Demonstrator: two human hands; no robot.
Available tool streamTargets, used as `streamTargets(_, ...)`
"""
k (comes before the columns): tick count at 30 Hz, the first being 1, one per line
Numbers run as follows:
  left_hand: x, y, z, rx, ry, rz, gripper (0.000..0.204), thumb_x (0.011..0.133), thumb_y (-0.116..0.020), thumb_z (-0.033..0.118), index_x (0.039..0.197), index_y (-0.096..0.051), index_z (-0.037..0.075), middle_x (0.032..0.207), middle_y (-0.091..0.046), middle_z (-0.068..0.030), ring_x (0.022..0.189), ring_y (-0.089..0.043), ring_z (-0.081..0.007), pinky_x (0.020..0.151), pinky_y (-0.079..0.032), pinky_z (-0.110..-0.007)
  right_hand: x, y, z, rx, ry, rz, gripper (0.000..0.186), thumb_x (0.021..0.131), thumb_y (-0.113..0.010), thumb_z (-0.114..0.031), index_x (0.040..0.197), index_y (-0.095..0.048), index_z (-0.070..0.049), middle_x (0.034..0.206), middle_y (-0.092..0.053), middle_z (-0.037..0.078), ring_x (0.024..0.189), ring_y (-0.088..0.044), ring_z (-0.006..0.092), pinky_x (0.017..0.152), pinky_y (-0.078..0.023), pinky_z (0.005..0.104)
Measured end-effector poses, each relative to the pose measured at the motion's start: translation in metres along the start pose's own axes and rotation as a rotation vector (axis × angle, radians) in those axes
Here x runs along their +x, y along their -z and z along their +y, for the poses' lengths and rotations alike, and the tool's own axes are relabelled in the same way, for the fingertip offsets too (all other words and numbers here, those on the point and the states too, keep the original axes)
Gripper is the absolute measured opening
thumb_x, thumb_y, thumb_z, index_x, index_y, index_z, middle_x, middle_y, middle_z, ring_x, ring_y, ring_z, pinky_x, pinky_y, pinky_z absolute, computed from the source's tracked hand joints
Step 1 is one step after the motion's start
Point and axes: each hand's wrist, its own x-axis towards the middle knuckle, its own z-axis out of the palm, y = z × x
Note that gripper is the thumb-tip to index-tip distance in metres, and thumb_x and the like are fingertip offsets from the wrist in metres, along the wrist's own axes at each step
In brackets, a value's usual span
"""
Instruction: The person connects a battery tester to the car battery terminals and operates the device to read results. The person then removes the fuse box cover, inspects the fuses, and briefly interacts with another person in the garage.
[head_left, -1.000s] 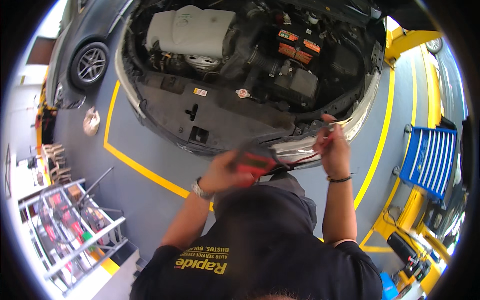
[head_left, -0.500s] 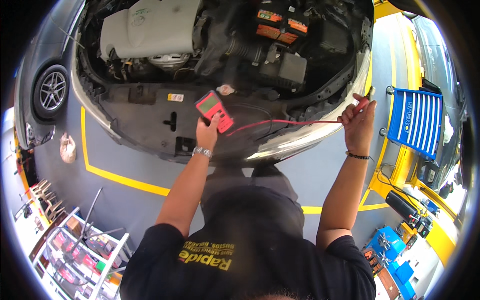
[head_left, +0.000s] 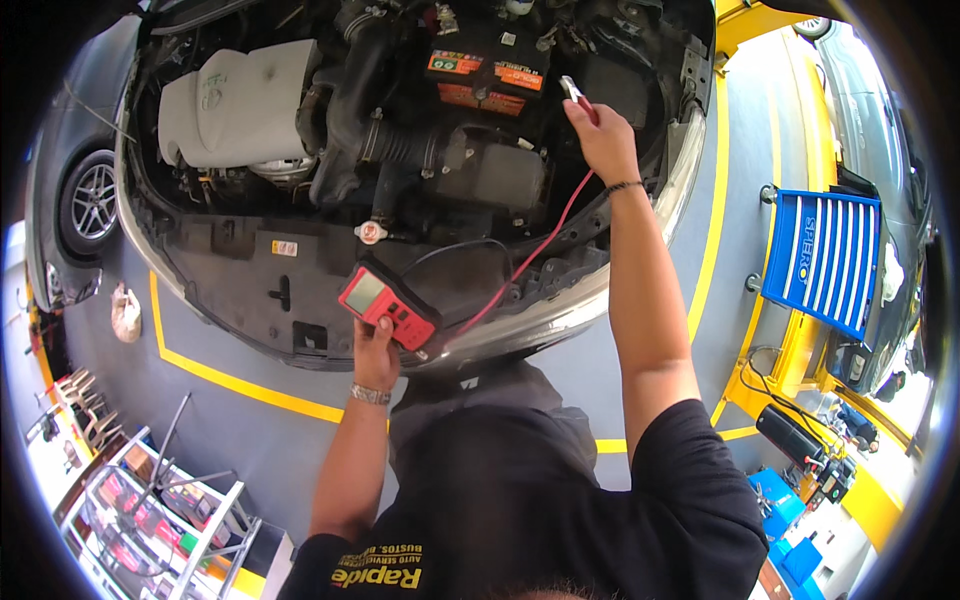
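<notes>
My left hand (head_left: 374, 347) grips a red and black handheld battery tester (head_left: 388, 308) over the front edge of the engine bay, its screen facing up. A red cable (head_left: 553, 238) runs from the tester toward my right hand (head_left: 609, 142). That hand is closed on a red-handled clamp (head_left: 572, 92), whose metal jaws point forward, just right of the car battery (head_left: 490, 78). The clamp appears apart from the battery. A black cable (head_left: 450, 247) loops from the tester across the front panel; its far end is hard to follow.
A grey engine cover (head_left: 240, 110) lies at the left of the bay, with a black air filter box (head_left: 492, 172) and the radiator cap (head_left: 371, 233) nearer. A blue tool cabinet (head_left: 822, 262) stands at right, beside a yellow lift. A metal-framed cart (head_left: 190, 520) is at lower left.
My right hand has moved forward and left with the clamp, from outside the right fender to beside the battery. The view has shifted, and the tester now sits lower and further left.
</notes>
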Motion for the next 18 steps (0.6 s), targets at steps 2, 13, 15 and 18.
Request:
streamTargets(2,-0.009,-0.028,-0.007,0.001,-0.031,-0.017,0.05,0.093,-0.073,0.014,0.137,-0.05,0.013,0.129,-0.062,-0.0025,0.122,-0.058,-0.0198,0.105,-0.047,-0.042,0.028,-0.006,0.004,-0.089,0.057,0.004,0.055,0.093,-0.063,-0.053,0.087,-0.067,0.002,0.076,-0.067,0.022,0.076,-0.066,0.04,0.071,-0.05,0.0458)
streamTargets(13,-0.021,-0.107,-0.015,0.044,-0.057,-0.101,0.049,0.09,-0.077,0.018,0.131,-0.053,0.011,0.128,-0.062,-0.0035,0.12,-0.059,-0.0197,0.106,-0.045,-0.042,0.056,-0.071,-0.029,-0.134,-0.064,0.136,0.04,0.097,-0.055,-0.036,0.089,-0.068,0.0,0.086,-0.071,0.025,0.086,-0.069,0.0438,0.078,-0.055,0.0502)
streamTargets(15,-0.023,-0.105,-0.011,0.065,-0.065,-0.107,0.048,0.09,-0.077,0.017,0.131,-0.053,0.011,0.128,-0.062,-0.0034,0.121,-0.059,-0.0197,0.106,-0.045,-0.041,0.054,-0.077,-0.035,-0.091,-0.092,0.187,0.039,0.097,-0.054,-0.036,0.088,-0.068,0.0,0.085,-0.071,0.025,0.084,-0.07,0.043,0.077,-0.055,0.0493)
streamTargets(18,-0.026,-0.096,-0.006,0.119,-0.086,-0.073,0.046,0.091,-0.075,0.016,0.131,-0.053,0.011,0.128,-0.062,-0.0031,0.12,-0.059,-0.0192,0.106,-0.045,-0.041,0.058,-0.084,-0.045,-0.114,-0.185,0.241,0.038,0.097,-0.053,-0.036,0.088,-0.069,-0.002,0.086,-0.072,0.021,0.081,-0.071,0.0381,0.075,-0.057,0.0466)
